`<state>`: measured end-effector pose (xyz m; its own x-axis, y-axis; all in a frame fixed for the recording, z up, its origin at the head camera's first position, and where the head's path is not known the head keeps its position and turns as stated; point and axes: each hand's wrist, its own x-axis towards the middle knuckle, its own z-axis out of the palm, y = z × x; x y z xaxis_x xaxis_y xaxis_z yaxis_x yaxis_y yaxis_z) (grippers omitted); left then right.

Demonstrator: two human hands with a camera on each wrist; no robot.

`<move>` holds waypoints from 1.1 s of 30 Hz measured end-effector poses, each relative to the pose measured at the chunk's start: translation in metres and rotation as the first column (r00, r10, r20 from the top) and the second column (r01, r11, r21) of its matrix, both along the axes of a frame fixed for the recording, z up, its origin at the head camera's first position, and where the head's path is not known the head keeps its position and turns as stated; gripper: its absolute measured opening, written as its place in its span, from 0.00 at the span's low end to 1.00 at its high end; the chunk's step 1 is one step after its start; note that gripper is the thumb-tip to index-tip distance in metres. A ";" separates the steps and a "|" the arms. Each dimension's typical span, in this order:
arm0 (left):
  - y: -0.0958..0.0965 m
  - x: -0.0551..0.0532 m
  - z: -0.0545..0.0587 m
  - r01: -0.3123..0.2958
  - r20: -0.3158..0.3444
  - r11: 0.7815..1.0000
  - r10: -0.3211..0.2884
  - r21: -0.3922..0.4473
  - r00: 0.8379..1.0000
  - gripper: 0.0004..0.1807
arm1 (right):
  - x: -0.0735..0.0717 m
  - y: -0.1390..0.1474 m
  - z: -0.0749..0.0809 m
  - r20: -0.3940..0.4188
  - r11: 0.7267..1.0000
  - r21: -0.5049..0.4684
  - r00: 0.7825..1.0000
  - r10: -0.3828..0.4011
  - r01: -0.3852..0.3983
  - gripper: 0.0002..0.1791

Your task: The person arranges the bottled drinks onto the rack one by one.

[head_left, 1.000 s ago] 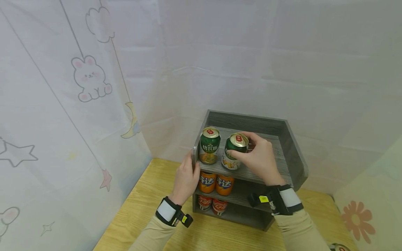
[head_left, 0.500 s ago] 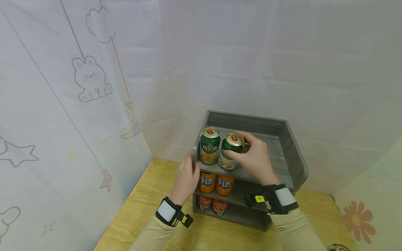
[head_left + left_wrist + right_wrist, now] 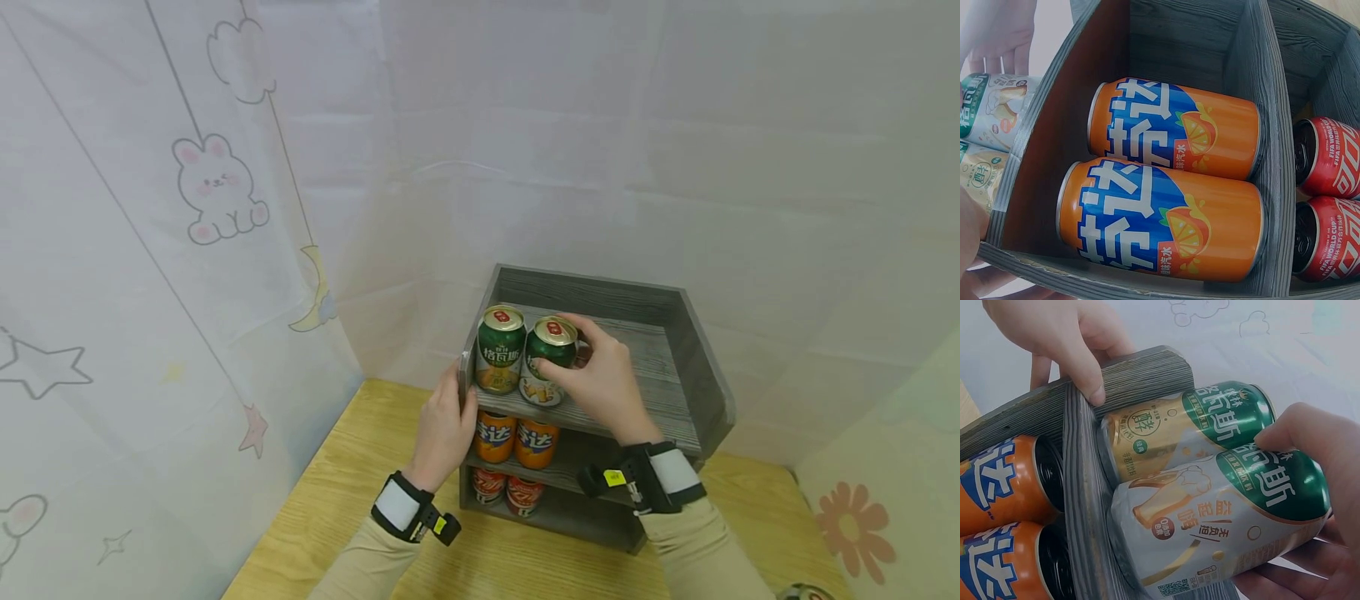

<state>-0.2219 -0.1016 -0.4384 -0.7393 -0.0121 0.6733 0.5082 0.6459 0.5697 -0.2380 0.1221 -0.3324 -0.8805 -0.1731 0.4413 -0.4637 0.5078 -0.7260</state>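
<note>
My right hand (image 3: 600,379) grips a green and white drink can (image 3: 543,385), thumb on its front and fingers round the far side. The can stands upright at the front of the top shelf (image 3: 652,367) of a grey wooden rack. Close to its left is a green and gold can (image 3: 498,368), by the rack's left wall. My left hand (image 3: 446,425) holds that side wall at its front edge; in the right wrist view its thumb (image 3: 1088,384) lies at the shelf's edge. The right hand's fingers behind the can are partly hidden.
Two orange soda cans (image 3: 1166,219) stand on the middle shelf and two red cans (image 3: 1329,237) on the bottom one. The rack stands on a wooden table (image 3: 322,500). Another can (image 3: 804,592) shows at the lower right edge. A printed sheet (image 3: 525,167) hangs behind.
My right hand has moved left with the green and white can, bringing it close beside the green and gold can. The left hand has stayed on the rack's side.
</note>
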 end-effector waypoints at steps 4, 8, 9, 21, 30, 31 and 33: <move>0.000 0.000 0.000 0.002 -0.004 1.000 -0.002 -0.002 1.000 0.26 | 0.000 -0.001 0.001 -0.007 1.000 0.021 1.000 -0.008 0.008 0.39; -0.001 0.000 0.001 0.003 -0.005 1.000 -0.003 0.000 1.000 0.26 | -0.001 -0.001 0.002 -0.018 0.999 0.036 1.000 -0.010 0.011 0.39; -0.001 0.000 0.001 0.003 -0.005 1.000 -0.003 0.000 1.000 0.26 | -0.001 -0.001 0.002 -0.020 0.999 0.036 1.000 -0.009 0.010 0.39; 0.000 0.001 0.001 0.001 -0.009 1.000 -0.001 -0.007 1.000 0.25 | -0.003 0.000 0.000 -0.006 1.000 0.011 1.000 -0.007 0.007 0.38; 0.000 0.000 0.001 0.006 -0.006 1.000 -0.006 -0.003 1.000 0.25 | -0.004 0.001 -0.001 -0.020 1.000 0.025 1.000 -0.015 0.016 0.39; 0.000 0.001 0.001 0.005 -0.005 1.000 -0.005 -0.003 1.000 0.25 | -0.004 0.001 -0.001 -0.019 1.000 0.027 1.000 -0.014 0.015 0.39; 0.000 0.001 0.001 0.003 -0.002 1.000 -0.003 -0.004 1.000 0.25 | -0.004 0.001 -0.001 -0.009 1.000 0.027 1.000 -0.009 0.009 0.39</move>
<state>-0.2213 -0.1015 -0.4377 -0.7381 -0.0076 0.6747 0.5111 0.6465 0.5664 -0.2421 0.1235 -0.3332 -0.8780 -0.1771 0.4448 -0.4657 0.5312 -0.7078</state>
